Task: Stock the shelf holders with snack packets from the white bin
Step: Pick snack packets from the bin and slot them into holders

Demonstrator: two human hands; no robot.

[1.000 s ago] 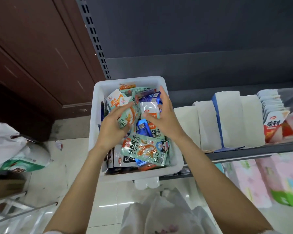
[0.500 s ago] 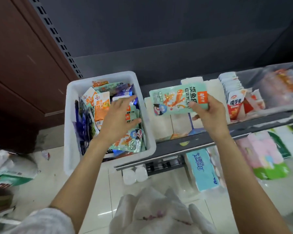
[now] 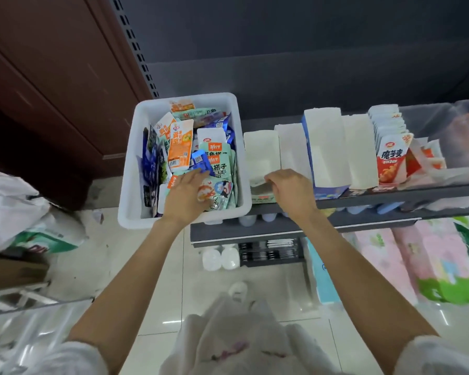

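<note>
White bin (image 3: 132,169): sits at the left end of the shelf (image 3: 363,197), its near edge hanging past the shelf front; heaped with snack packets in orange, blue and pale green.
Left hand (image 3: 186,194): inside the bin, fingers spread flat and relaxed over the pile, pressing on a pale green packet (image 3: 217,185) with a cartoon face; fingertips reach a small blue packet (image 3: 201,161). It grasps nothing.
Orange packet (image 3: 180,147): lies near the top of the heap, left of the blue one.
Right hand (image 3: 290,189): at the front of the first holder (image 3: 260,147), just right of the bin, knuckles up and fingers curled down over the holder's front lip. A pale green packet edge (image 3: 261,192) shows right under it; I cannot tell whether the fingers pinch it.
Holders: 4 white card holders stand side by side on the shelf. The second (image 3: 293,147) is beside the first; the third (image 3: 326,147), with blue sides, and the fourth (image 3: 359,150) are taller.
Red-and-white packets (image 3: 391,155): a row standing upright, right of the fourth holder.
Lower shelf: pink and green wrapped packs (image 3: 431,263).
Floor (image 3: 152,266): pale glossy tiles, a white plastic bag (image 3: 241,336) near the person.
</note>
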